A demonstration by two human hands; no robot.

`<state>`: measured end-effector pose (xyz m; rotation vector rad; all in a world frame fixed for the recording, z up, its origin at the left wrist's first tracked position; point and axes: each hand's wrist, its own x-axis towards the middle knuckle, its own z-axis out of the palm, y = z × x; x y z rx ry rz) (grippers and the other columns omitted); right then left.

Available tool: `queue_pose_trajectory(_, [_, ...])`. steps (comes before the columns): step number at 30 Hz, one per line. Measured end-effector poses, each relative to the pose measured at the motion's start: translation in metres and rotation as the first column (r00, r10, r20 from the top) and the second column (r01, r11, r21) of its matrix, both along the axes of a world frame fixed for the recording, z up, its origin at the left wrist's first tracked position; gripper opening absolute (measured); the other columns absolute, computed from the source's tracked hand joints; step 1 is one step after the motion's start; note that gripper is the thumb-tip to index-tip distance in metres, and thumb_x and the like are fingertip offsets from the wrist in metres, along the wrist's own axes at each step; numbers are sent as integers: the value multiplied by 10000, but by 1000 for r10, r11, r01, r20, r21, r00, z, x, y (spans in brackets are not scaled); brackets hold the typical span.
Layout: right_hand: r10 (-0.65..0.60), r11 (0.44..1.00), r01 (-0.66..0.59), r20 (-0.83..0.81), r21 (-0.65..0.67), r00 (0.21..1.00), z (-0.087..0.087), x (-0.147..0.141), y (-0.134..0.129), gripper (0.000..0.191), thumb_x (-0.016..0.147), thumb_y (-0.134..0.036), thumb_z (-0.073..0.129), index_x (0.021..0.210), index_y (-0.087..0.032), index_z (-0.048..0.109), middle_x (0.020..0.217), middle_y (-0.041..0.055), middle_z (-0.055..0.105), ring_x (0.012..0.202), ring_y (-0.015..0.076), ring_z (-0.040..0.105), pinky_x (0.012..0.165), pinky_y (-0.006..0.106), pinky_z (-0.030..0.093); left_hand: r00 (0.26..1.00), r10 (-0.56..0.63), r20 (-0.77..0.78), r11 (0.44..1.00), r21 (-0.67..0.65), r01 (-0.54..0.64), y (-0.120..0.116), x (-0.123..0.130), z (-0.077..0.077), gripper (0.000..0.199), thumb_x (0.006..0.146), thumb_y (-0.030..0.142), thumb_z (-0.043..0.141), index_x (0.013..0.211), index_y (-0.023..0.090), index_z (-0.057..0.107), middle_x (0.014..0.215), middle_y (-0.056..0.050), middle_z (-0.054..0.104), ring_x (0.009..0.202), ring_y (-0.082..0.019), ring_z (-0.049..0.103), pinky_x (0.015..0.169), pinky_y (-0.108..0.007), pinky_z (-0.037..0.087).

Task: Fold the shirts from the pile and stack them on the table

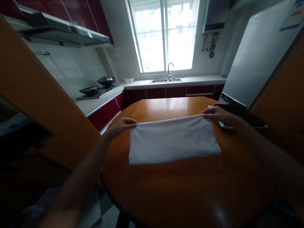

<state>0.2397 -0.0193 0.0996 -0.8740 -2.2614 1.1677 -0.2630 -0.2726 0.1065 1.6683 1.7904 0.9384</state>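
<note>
A white cloth (pixel 174 139), folded into a long rectangle, stretches between my two hands over a wooden table (pixel 180 193). My left hand (pixel 122 125) pinches its far left corner between thumb and fingers. At the far right corner, my right hand (pixel 217 114) grips the cloth in the same way. The top edge is pulled nearly straight and rises slightly toward the right. Below it the cloth hangs or lies toward me; whether its lower edge touches the tabletop I cannot tell.
Dark items (pixel 239 115) lie at the table's right edge, near my right forearm. Beyond the table runs a counter with a sink (pixel 166 80) and faucet (pixel 169 70). Two pans (pixel 106 80) sit on the stove at left. A refrigerator (pixel 256 53) stands at right.
</note>
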Motion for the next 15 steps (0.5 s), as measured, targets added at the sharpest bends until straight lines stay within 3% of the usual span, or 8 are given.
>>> queue_pose_trajectory(2, [-30,996,33,36,-82,999,-31,-21,16,516,678,-570,801,961,-140,768,877,93,742,754,182,650,731,324,542,999,-11,33,997,-78,14,26,-5,-29,416,705,504,779,940,162,778,911,-86,774,799,-197,686,759,-315,552])
queue_pose_trajectory(4, [-76,994,83,96,-75,992,-58,-38,26,501,695,-547,785,932,-107,760,787,81,729,672,155,631,665,297,536,1000,-10,8,993,-119,11,47,-7,-52,431,693,521,760,914,152,776,872,-85,773,766,-194,680,733,-312,549])
queue_pose_trajectory(7, [-148,989,148,179,12,973,-82,-53,36,459,727,-514,755,887,-85,751,686,48,697,587,126,593,577,250,493,993,-18,-120,992,-126,2,67,-11,-70,419,696,542,724,862,160,773,833,-70,767,754,-193,674,718,-301,543])
queue_pose_trajectory(12, [-210,976,182,276,122,938,-88,-60,48,355,747,-425,751,873,-93,754,760,70,730,688,169,649,651,263,513,964,9,-265,990,-132,-45,86,-21,-75,390,699,531,723,829,166,762,820,-65,746,778,-210,675,738,-303,545])
queue_pose_trajectory(15, [-292,947,227,318,226,902,-84,-69,40,320,804,-367,713,965,-94,754,977,152,743,958,258,668,862,348,514,927,95,-364,988,-77,-131,89,-10,-74,400,758,487,702,984,160,751,1070,-122,723,1015,-266,656,915,-364,517])
